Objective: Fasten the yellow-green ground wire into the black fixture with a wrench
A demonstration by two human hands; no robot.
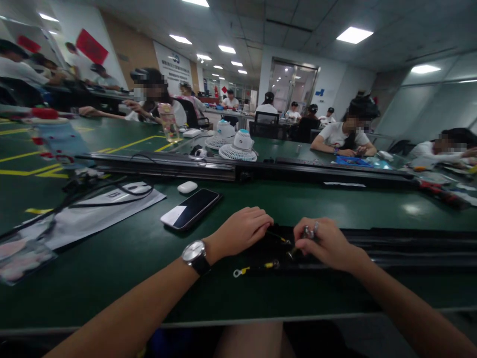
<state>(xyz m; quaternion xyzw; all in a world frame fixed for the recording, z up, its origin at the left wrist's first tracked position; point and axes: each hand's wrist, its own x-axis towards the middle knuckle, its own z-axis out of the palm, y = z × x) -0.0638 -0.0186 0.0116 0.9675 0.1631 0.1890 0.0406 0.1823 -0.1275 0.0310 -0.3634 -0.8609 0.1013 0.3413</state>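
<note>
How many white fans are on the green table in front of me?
2: one white fan stands just beyond the long black rails; the other fan is behind it, leftward, partly covered. Others could be hidden.

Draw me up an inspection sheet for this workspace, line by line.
Surface: green table, yellow lines on its left part.
Job's things: black rails along the near right; ring terminal, yellow sleeve behind it, off their left end.
Clutter: phone, white case, paper, two fans.
Hands: left hand, fingers bent, grip hidden; right hand, fingers curled by a small metallic part, grip unclear.
Cables: black cable crossing the paper.
Surroundings: people seated at tables, ceiling lights on.
</note>
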